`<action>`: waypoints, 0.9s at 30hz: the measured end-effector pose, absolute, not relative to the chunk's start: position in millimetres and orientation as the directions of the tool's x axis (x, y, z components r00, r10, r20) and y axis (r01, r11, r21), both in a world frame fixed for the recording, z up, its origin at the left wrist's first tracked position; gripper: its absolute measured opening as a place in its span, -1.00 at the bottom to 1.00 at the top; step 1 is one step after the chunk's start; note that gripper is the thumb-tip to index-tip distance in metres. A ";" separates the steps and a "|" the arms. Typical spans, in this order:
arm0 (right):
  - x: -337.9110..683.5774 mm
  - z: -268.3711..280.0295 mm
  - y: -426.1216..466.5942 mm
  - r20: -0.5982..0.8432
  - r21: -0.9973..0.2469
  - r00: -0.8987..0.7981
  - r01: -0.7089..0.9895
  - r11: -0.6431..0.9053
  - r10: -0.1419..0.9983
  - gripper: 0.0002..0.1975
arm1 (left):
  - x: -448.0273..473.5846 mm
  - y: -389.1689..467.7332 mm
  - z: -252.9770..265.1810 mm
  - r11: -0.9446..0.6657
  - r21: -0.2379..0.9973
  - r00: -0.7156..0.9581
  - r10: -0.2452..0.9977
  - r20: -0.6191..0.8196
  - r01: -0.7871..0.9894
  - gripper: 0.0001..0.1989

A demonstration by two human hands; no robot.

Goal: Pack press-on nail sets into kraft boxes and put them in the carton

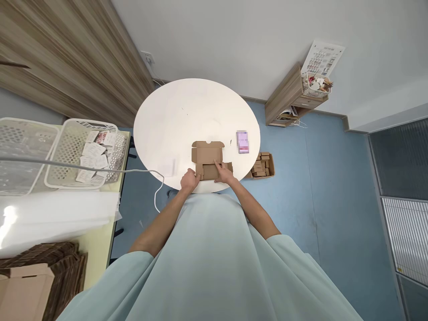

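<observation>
One camera does all the looking here, worn on the person's head and tipped forward and steeply down. It peers over the pale blue-green shirt (214, 258), which looms close along the bottom, to the white tabletop (197, 104), seen from nearly overhead at middling range. The open cardboard box (209, 154) falls almost dead centre, with the left hand (190, 180) and right hand (224, 173) at its lower left and lower right. The view spreads very wide: a white plastic basket (117, 149) to the left, ribbed panels (406, 232) at the far right, the pale wall (227, 40) across the top.
</observation>
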State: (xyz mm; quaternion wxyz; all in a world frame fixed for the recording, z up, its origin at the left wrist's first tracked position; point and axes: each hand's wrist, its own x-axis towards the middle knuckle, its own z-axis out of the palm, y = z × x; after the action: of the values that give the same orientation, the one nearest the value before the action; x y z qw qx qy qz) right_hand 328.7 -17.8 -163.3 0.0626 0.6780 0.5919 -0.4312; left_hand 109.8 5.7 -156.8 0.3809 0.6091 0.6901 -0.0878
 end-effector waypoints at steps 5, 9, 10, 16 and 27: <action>329.1 -165.9 -18.8 -0.656 -0.428 -0.076 0.857 -0.287 0.751 0.48 | 111.9 13.1 -158.9 0.225 0.276 0.012 0.756 -0.655 0.934 -0.64; 330.0 -164.7 -15.0 -0.656 -0.420 -0.073 0.862 -0.283 0.751 0.51 | 113.7 15.4 -158.0 0.211 0.256 0.013 0.749 -0.663 0.943 -0.66; 330.2 -164.4 -13.6 -0.655 -0.416 -0.072 0.865 -0.280 0.752 0.51 | 113.1 15.4 -158.3 0.203 0.254 0.018 0.748 -0.664 0.946 -0.67; 329.0 -163.4 -9.1 -0.651 -0.406 -0.091 0.880 -0.245 0.754 0.52 | 110.8 13.3 -161.2 0.166 0.207 0.020 0.732 -0.681 0.964 -0.69; 357.8 -148.2 -41.1 -0.381 -0.571 0.096 0.757 -0.316 0.919 -0.16 | 119.6 13.7 -158.6 0.113 0.192 0.045 0.744 -0.667 0.975 -0.67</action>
State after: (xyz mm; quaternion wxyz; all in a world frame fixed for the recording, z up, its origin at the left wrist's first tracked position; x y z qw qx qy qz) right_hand 357.8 -41.1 -148.2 -0.1154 0.7313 0.5732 -0.3512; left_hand 119.6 13.7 -158.6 0.3307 0.6428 0.6686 -0.1746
